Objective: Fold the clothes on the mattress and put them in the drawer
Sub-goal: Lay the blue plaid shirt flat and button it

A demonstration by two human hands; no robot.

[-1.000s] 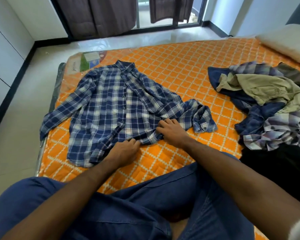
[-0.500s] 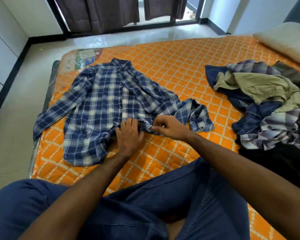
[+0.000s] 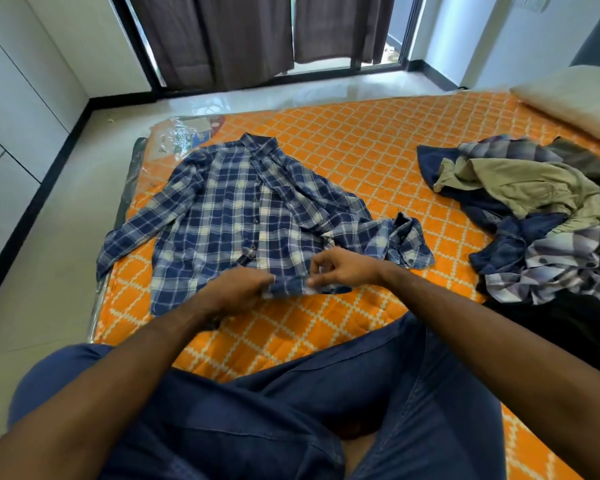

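1. Head view: a blue plaid button-up shirt lies spread front-up on the orange quilted mattress, collar toward the far edge, one sleeve stretched out to the left, the other bunched up at the right.
2. The left hand pinches the shirt's bottom hem at the near edge, fingers curled on the cloth.
3. The right hand grips the same hem just to the right, thumb and fingers closed on the fabric, which is lifted slightly between the two hands.
4. A heap of unfolded clothes sits well apart on the right side of the mattress: a khaki garment on top, dark blue and grey plaid pieces under it.
5. A pale pillow rests at the far right corner.
6. The person's knees in blue jeans fill the near foreground.
7. Dark curtains hang before the window beyond the mattress.
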